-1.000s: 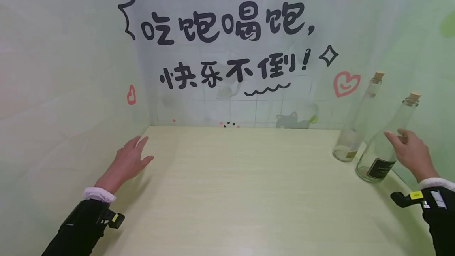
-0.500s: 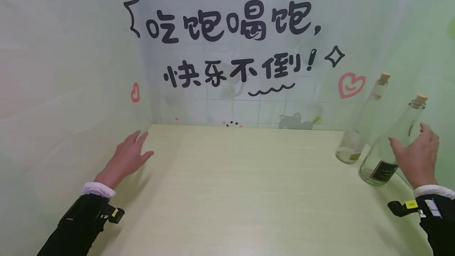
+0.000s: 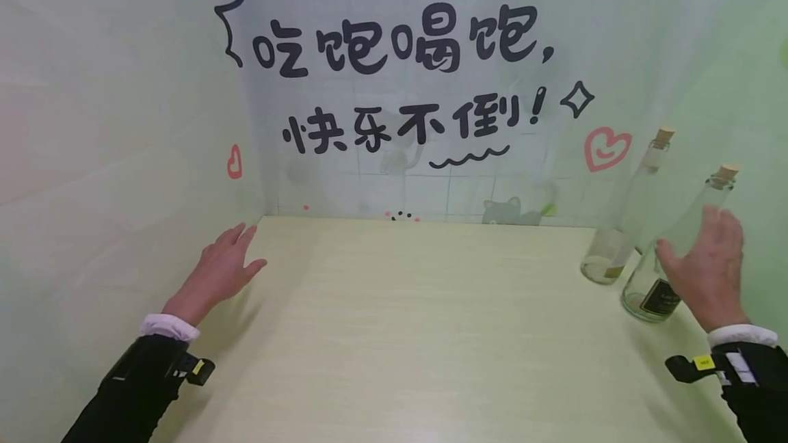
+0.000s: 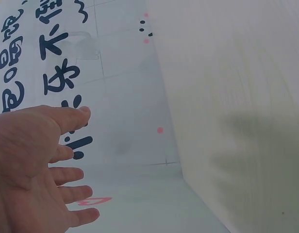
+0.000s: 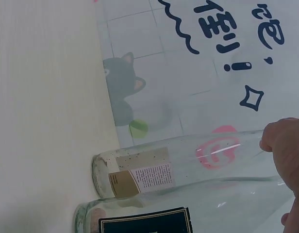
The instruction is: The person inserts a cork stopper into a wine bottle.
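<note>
Two clear glass bottles with corks stand at the right of the table. The nearer bottle (image 3: 637, 292) bears a dark label; the farther bottle (image 3: 600, 269), beside it, has a pale and tan label. My right hand (image 3: 708, 265) is raised at the nearer bottle, thumb spread from the fingers, overlapping its body and neck. In the right wrist view only the thumb side of that hand (image 5: 288, 155) shows, at the bottles' upper parts. On the far left my left hand (image 3: 215, 272) is held over the table, fingers extended and nothing in it, as the left wrist view also shows.
A pale wooden table (image 3: 418, 333) fills the foreground. Behind it stands a printed back wall (image 3: 394, 183) with dark lettering. Pale side walls (image 3: 92, 156) close in the left and right, the right one just beyond the bottles.
My right hand has gone from loosely bent fingers to spread ones, first outward, then back left across the nearer bottle. My left hand and both bottles stay put.
</note>
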`<state>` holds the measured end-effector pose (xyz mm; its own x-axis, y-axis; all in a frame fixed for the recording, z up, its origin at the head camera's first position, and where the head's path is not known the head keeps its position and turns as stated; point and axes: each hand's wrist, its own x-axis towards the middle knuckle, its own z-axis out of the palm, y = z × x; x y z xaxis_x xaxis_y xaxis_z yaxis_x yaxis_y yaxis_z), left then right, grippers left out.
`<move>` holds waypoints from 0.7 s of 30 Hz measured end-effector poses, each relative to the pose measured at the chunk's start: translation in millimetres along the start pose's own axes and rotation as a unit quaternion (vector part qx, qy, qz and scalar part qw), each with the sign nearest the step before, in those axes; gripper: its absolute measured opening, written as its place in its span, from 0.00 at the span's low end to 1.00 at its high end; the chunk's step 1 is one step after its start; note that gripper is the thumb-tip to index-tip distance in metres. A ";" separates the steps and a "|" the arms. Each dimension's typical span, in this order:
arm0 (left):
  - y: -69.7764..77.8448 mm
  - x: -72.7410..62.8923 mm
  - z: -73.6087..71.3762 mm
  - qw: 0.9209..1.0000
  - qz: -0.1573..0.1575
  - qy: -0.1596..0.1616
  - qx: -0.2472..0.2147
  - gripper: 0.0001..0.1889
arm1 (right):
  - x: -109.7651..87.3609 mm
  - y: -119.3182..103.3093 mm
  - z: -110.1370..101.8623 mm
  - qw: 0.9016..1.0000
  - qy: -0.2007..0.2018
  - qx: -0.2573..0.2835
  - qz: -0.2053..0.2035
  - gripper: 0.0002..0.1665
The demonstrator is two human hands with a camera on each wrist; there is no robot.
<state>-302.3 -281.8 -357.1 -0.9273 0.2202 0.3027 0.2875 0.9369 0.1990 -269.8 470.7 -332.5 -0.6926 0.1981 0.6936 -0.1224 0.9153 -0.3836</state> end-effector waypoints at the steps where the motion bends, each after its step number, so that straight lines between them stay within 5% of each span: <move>1: 0.7 0.0 -0.3 1.000 0.001 0.000 0.001 0.40 | 0.0 -0.9 -0.2 1.000 -0.005 0.001 -0.010 0.50; 21: 39.8 2.6 -5.4 0.999 0.031 0.003 -0.006 0.41 | -11.5 -39.6 10.2 0.992 -0.065 0.000 -0.106 0.53</move>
<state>-291.9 -245.4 -343.4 -0.9060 0.2757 0.3212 0.3470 0.9183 0.1906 -264.2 428.6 -331.5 -0.7369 -0.0459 0.6744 -0.2749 0.9318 -0.2370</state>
